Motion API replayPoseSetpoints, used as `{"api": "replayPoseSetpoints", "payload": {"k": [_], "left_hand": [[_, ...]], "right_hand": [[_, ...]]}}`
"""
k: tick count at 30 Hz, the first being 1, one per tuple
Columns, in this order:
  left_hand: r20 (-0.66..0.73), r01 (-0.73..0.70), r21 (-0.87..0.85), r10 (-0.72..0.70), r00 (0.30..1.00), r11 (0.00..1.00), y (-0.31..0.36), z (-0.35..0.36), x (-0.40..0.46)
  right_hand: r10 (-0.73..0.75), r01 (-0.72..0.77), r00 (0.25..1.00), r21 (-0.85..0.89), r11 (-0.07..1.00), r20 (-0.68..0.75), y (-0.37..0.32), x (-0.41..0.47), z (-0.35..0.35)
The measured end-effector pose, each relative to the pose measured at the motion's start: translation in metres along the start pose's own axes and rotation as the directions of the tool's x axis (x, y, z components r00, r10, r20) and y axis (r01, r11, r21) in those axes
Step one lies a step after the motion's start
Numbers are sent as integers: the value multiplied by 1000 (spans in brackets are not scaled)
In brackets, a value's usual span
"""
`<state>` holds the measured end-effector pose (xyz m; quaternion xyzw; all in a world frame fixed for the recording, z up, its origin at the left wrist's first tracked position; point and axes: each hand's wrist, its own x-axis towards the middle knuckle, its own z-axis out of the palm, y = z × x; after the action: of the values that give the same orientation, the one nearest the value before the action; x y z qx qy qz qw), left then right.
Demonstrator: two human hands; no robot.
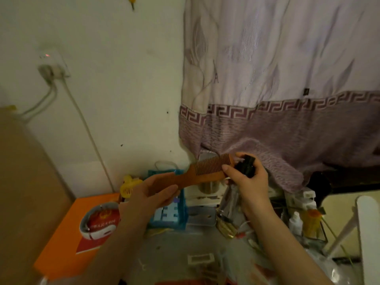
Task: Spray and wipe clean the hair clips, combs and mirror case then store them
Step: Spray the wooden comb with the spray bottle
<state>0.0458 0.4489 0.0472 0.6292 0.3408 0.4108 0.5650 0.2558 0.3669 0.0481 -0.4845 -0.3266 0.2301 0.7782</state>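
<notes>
My forearms sit nearest the lens, running up from the bottom edge to both hands, which are raised above the cluttered table.

My left hand (158,192) holds the comb (207,171) by its handle, fingers curled under it and thumb along the top. The comb's long axis runs from that hand up and to the right, teeth pointing away from me toward the curtain (277,79), and its toothed end reaches right up to my right hand.

My right hand (248,179) is wrapped around the spray bottle (245,166), gripping it just under the black nozzle head, with the forefinger lying across the comb's far end. The clear body of the bottle drops below my palm and is hard to make out. The nozzle sits just beside the teeth, at the comb's tip, so I judge the spray has only to be turned along the teeth toward the handle; the right hand is the one nearer the part to be wetted, while the left steadies and can rotate the comb.

Beyond the hands, below them on the table, stand a blue basket (183,214), a yellow clip (128,188) to its left, and an orange box (63,243) nearer me on the left. I cannot pick out a mirror case or a wiping cloth in the blur.
</notes>
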Motion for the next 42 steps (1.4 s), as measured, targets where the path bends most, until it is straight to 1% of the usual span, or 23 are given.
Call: {"api": "replayPoseSetpoints", "payload": {"k": [3,7,10,14,18,22,30,33,37,42], "left_hand": [[-16,-59,-66,58,998,996,19,-1,2],[-20,-144,-44,143,989,989,50,-5,5],[-26,-222,-62,221,975,973,71,-10,8],[-80,-282,-118,274,958,952,95,-16,13],[-115,-321,-168,305,945,932,117,-19,17],[-119,-336,-209,317,941,918,135,-17,19],[-79,-380,-208,372,925,901,159,-9,21],[-75,-390,-212,383,921,896,166,-7,22],[-64,-401,-206,397,916,893,173,-4,24],[-68,-423,-193,418,906,885,180,3,28]], "right_hand": [[-56,56,998,8,998,22,-17,6,7],[-119,118,990,20,993,78,-40,12,15],[-188,186,977,31,982,98,-55,17,20],[-291,298,949,-35,954,123,-74,24,22],[-367,388,910,-81,918,193,-95,29,25],[-391,418,886,-61,907,249,-113,30,31],[-411,444,862,-51,895,296,-133,32,34],[-441,493,831,-82,866,339,-138,32,30],[-539,590,779,-84,803,319,-150,29,35],[-631,696,701,-125,707,333,-163,24,44]]}}
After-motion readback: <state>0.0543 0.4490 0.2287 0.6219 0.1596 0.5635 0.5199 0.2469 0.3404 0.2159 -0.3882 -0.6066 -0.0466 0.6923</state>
